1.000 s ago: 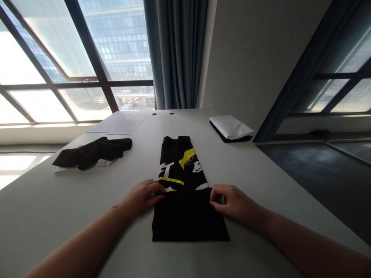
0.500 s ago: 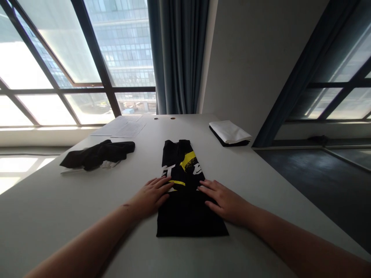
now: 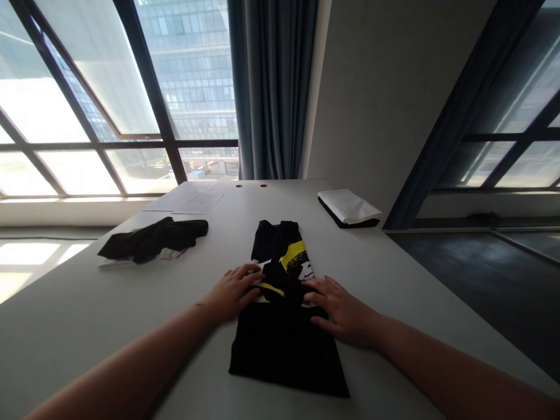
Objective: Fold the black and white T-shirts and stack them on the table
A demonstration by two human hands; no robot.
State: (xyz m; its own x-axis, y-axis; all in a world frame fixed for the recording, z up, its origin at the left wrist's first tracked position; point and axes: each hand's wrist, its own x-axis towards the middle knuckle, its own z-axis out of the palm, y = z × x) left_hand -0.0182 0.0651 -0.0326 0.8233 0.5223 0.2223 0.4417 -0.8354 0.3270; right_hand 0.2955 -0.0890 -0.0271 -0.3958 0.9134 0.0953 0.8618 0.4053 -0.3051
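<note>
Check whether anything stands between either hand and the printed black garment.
Nothing visible does: the left hand and right hand already have fingers at the sides of the printed black garment. The crumpled dark cloth and folded white cloth lie apart, off to the left and farther right.

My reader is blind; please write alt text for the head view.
The left hand and right hand touch a folded black garment with yellow and white print on a pale table. Crumpled dark cloth lies left, folded fabrics right.
</note>
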